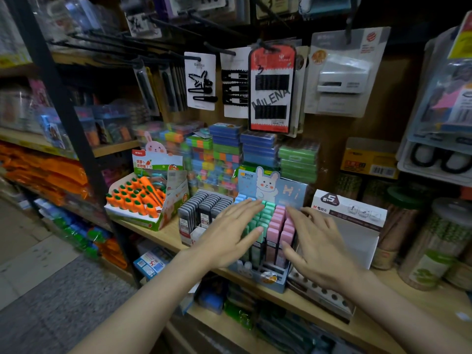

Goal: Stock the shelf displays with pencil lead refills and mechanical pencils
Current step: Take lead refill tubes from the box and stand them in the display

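both hands flat, fingers spread: left hand (231,232) and right hand (315,247) on pastel refill cases (274,226), holding nothing; uneven press probably tips rows forward in bunny display box (277,283)

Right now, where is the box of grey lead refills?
The grey lead refill box stands on the wooden shelf, between the carrot display and the pastel rabbit display.

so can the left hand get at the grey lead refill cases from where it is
Probably yes. The left hand lies open over the bunny display box, right beside the grey lead refill cases. Their tops stand exposed in the box next to it, with nothing between them and the hand.
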Demonstrator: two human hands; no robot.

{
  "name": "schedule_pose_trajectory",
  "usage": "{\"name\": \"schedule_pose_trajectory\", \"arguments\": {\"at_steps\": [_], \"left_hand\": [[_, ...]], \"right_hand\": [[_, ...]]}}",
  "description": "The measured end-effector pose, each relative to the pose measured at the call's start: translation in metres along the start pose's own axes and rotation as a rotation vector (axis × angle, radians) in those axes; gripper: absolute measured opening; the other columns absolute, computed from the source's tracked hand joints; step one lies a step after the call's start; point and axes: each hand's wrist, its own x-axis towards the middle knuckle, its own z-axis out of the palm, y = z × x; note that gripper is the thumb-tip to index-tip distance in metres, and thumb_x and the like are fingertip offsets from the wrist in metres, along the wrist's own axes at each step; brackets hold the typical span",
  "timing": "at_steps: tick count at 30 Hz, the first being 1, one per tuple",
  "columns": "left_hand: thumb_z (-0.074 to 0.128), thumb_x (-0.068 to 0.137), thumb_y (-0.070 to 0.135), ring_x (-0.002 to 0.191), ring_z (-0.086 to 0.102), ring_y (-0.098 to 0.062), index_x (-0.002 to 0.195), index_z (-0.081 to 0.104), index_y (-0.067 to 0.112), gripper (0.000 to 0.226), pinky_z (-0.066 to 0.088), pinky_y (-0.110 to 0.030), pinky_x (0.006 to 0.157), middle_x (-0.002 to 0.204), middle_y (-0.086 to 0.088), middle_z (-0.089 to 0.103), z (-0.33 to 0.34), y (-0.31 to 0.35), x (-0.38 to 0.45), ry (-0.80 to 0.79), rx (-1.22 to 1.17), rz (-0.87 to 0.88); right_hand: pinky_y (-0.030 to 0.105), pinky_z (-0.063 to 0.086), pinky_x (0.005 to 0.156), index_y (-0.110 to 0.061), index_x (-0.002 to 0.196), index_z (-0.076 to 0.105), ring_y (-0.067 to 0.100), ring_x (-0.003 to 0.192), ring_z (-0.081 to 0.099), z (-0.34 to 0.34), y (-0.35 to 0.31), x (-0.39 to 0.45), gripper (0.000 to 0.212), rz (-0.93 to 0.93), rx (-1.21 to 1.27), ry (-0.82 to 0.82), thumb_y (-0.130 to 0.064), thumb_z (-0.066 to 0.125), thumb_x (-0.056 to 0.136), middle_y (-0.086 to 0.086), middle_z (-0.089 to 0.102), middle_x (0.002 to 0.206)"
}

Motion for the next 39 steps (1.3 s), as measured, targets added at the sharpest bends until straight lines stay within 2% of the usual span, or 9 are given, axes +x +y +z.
{"name": "schedule_pose_trajectory", "arguments": {"at_steps": [3, 7, 11, 16, 21, 26, 30, 34, 39], "left_hand": [[0.035, 0.100, 0.051, 0.147, 0.005, 0.002, 0.153, 0.023, 0.029, 0.058, 0.011, -0.032, 0.122, 0.160, 0.015, 0.017, -0.004, -0.013, -0.009, -0.013, 0.015, -0.017], [0.035, 0.099, 0.056, 0.147, 0.000, 0.003, 0.153, 0.020, 0.032, 0.061, 0.010, -0.033, 0.122, 0.160, 0.019, 0.012, -0.004, -0.024, -0.018, -0.054, 0.051, -0.031], [0.035, 0.098, 0.058, 0.146, -0.004, 0.004, 0.152, 0.019, 0.037, 0.060, 0.010, -0.036, 0.122, 0.160, 0.023, 0.008, -0.005, -0.026, -0.021, -0.052, 0.044, -0.044], [0.028, 0.098, 0.061, 0.145, -0.013, 0.004, 0.150, 0.023, 0.044, 0.055, 0.000, -0.034, 0.118, 0.159, 0.026, 0.002, -0.007, -0.021, -0.018, -0.100, 0.104, 0.004], [0.030, 0.098, 0.059, 0.145, -0.010, 0.006, 0.149, 0.029, 0.041, 0.054, 0.004, -0.036, 0.121, 0.159, 0.027, 0.008, -0.008, -0.028, -0.022, -0.088, 0.071, -0.022], [0.032, 0.098, 0.059, 0.146, -0.002, 0.005, 0.152, 0.022, 0.037, 0.059, 0.013, -0.034, 0.119, 0.158, 0.024, 0.015, -0.009, -0.020, -0.011, -0.042, 0.008, -0.002], [0.028, 0.099, 0.059, 0.147, 0.002, 0.001, 0.150, 0.029, 0.035, 0.056, 0.011, -0.034, 0.120, 0.157, 0.021, 0.023, -0.007, -0.022, -0.006, -0.073, 0.111, 0.039], [0.030, 0.099, 0.058, 0.146, 0.000, 0.005, 0.150, 0.030, 0.035, 0.056, 0.012, -0.035, 0.121, 0.157, 0.024, 0.020, -0.007, -0.032, -0.012, -0.045, 0.079, 0.009], [0.038, 0.100, 0.053, 0.146, 0.004, 0.004, 0.150, 0.028, 0.037, 0.054, 0.018, -0.039, 0.120, 0.157, 0.027, 0.016, 0.003, -0.032, -0.035, 0.086, -0.035, -0.016]], "right_hand": [[0.036, 0.023, 0.108, -0.017, 0.150, 0.027, 0.020, 0.136, 0.027, -0.002, -0.004, -0.002, 0.083, 0.033, -0.074, -0.025, -0.070, 0.014, 0.087, -0.001, 0.042, 0.147], [0.030, 0.010, 0.116, -0.023, 0.154, 0.020, 0.013, 0.147, 0.012, -0.002, -0.008, -0.003, 0.083, 0.019, -0.018, -0.051, -0.072, 0.003, 0.089, -0.005, 0.022, 0.160], [0.031, 0.006, 0.117, -0.023, 0.149, 0.036, 0.012, 0.148, 0.018, -0.004, -0.025, 0.002, 0.075, -0.085, -0.011, -0.064, -0.066, 0.011, 0.093, -0.005, 0.033, 0.157], [0.044, 0.011, 0.119, -0.030, 0.152, 0.028, 0.014, 0.149, 0.013, -0.002, -0.032, 0.009, 0.076, -0.094, -0.049, -0.116, -0.068, 0.005, 0.091, -0.011, 0.028, 0.158], [0.042, 0.010, 0.116, -0.031, 0.151, 0.031, 0.012, 0.146, 0.021, 0.002, -0.026, 0.008, 0.074, -0.101, -0.034, -0.106, -0.070, 0.009, 0.092, -0.011, 0.035, 0.155], [0.039, 0.016, 0.108, -0.033, 0.147, 0.026, 0.013, 0.143, 0.021, 0.004, -0.022, 0.027, 0.071, -0.078, 0.029, -0.087, -0.074, 0.012, 0.091, -0.011, 0.045, 0.145], [0.035, 0.016, 0.104, -0.032, 0.136, 0.039, 0.011, 0.139, 0.027, 0.006, -0.018, 0.024, 0.064, -0.062, 0.000, -0.060, -0.070, 0.011, 0.093, -0.010, 0.053, 0.134], [0.039, 0.016, 0.110, -0.032, 0.143, 0.036, 0.012, 0.143, 0.022, 0.000, -0.016, 0.017, 0.066, -0.075, -0.003, -0.092, -0.068, 0.010, 0.094, -0.011, 0.043, 0.148], [0.039, 0.005, 0.116, -0.034, 0.150, 0.031, 0.013, 0.148, 0.015, -0.002, -0.028, 0.006, 0.067, -0.145, -0.029, -0.140, -0.065, 0.009, 0.095, -0.013, 0.027, 0.158]]}}
